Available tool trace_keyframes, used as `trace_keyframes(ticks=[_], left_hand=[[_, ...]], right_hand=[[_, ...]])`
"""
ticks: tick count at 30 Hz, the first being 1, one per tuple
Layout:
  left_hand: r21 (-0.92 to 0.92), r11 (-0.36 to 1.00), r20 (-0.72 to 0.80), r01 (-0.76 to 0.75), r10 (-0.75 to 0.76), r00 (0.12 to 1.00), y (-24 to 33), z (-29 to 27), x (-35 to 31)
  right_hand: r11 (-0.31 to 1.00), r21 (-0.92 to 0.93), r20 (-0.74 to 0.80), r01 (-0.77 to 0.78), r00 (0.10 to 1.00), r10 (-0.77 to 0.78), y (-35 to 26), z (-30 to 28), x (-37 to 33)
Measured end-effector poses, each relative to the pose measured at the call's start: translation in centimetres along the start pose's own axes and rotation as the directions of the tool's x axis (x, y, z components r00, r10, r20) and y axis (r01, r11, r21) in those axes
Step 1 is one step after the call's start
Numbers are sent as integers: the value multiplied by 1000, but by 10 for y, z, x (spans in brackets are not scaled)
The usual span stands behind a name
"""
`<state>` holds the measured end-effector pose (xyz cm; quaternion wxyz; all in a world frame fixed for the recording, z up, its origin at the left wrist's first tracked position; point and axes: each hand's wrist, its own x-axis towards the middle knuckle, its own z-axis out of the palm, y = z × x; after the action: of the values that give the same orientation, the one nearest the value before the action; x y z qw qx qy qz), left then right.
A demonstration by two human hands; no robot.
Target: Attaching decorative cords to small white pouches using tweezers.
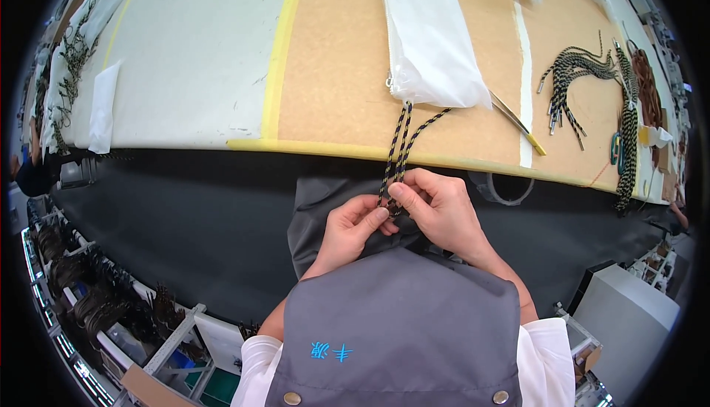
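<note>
A thin black cord flecked with yellow (402, 140) runs from under a white, translucent pouch (431, 41) and hangs over the table's front edge in several strands. My left hand (353, 226) pinches the lower end of the strands between thumb and fingers. Close beside it, my right hand (441, 211) also has thumb and fingers closed on the cord, a little higher. Where the fingertips meet, a small part of the cord is hidden. The pouch lies flat, and a small metal piece (390, 81) shows at its left lower corner.
Right of the pouch lies a slim pointed tool with a yellow end (529, 135). Farther right are a bunch of loose cut cords (569, 74) and a thick hank of cord (627, 126). A white packet (104, 107) rests at the left edge. Yellow tape (325, 148) borders the table.
</note>
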<state>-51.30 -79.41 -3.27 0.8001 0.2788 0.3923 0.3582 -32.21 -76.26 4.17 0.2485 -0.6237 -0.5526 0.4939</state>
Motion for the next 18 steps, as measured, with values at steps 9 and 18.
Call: trace_keyframes(ticks=[9,18], left_hand=[[258,965,29,-41,35,999,5,-4,1],[120,993,67,2,-10,998,6,-11,0]], right_hand=[[991,-82,-54,105,993,-109,-4,7,3],[988,-59,-50,142,988,-145,4,9,0]])
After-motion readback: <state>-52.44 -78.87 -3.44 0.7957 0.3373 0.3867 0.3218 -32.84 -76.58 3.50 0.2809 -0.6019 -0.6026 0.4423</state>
